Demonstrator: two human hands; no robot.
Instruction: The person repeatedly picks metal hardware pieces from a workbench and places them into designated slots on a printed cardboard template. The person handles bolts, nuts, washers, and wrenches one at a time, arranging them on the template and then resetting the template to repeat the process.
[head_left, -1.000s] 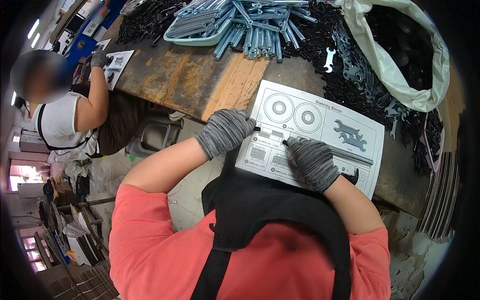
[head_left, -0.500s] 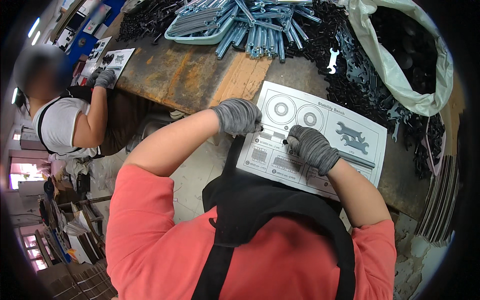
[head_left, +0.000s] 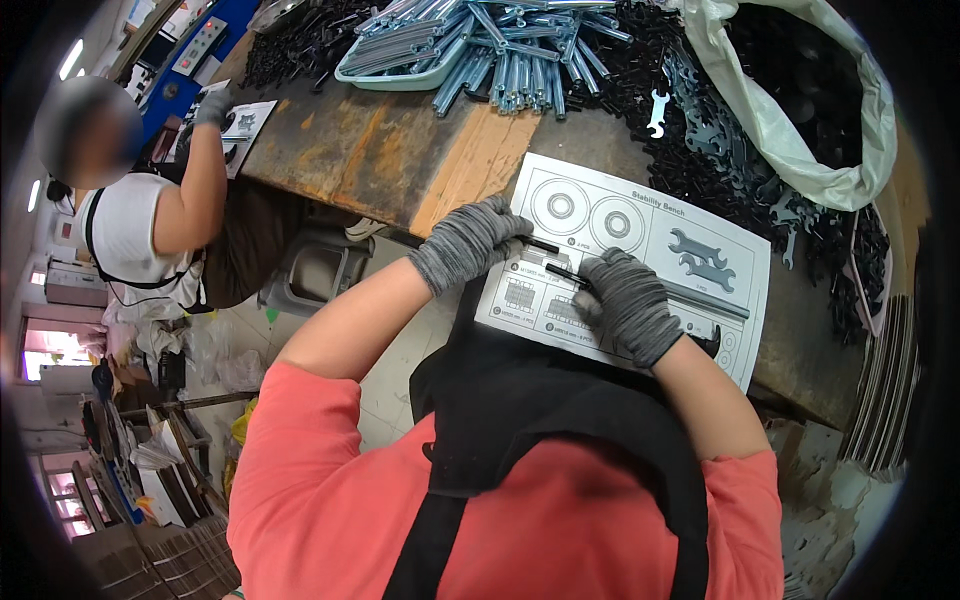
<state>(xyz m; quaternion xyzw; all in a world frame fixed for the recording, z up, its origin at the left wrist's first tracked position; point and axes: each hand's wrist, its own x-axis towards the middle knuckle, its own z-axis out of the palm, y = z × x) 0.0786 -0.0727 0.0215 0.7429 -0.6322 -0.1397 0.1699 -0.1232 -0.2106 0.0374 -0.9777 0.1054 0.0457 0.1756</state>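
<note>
Both my hands wear grey striped knit gloves and work above a white printed sheet [head_left: 655,255] with line drawings of parts. My left hand [head_left: 465,245] pinches a slim black bolt [head_left: 541,244], its free end pointing right over the sheet. A second black bolt [head_left: 566,273] sticks out to the left from the fingers of my right hand [head_left: 632,308], which are closed round its other end. The two bolts are close together but apart. Beside my right wrist a black piece [head_left: 707,342] shows at the sheet, too partly hidden to name.
Chrome tubes [head_left: 530,75] lie heaped over and beside a pale blue tray [head_left: 400,82] at the back. Black bolts and flat open-end wrenches [head_left: 705,125] cover the right side, near a white sack [head_left: 780,145]. At left another gloved person [head_left: 150,205] works at the same bench.
More of both bolts now shows from my fingers. My left hand has shifted slightly left and down. The other person's hand has lifted from their sheet.
</note>
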